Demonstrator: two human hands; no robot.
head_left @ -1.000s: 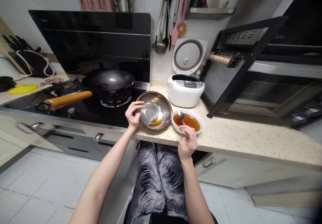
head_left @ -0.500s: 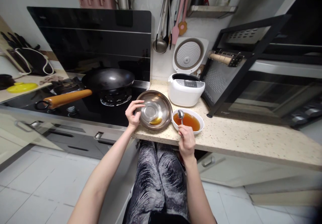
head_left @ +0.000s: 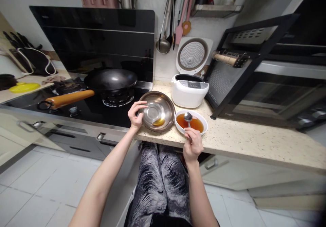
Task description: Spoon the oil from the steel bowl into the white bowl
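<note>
My left hand holds the left rim of a stainless steel bowl, with fingers over the inside edge. A small pool of yellow liquid lies at the bottom of that bowl. In my right hand is the handle of a metal spoon. The spoon's head is above the amber liquid in a white oval bowl; whether it touches the liquid I cannot tell. The two bowls stand side by side on the counter.
Behind the bowls stands a white rice cooker, lid raised. To the left, a black wok sits on the stove, its wooden handle pointing toward me. An oven occupies the right side of the speckled counter. Utensils hang on the wall.
My right hand has moved the spoon a little to the right, from the white bowl's left side toward its middle. My left hand stays on the steel bowl's rim.
</note>
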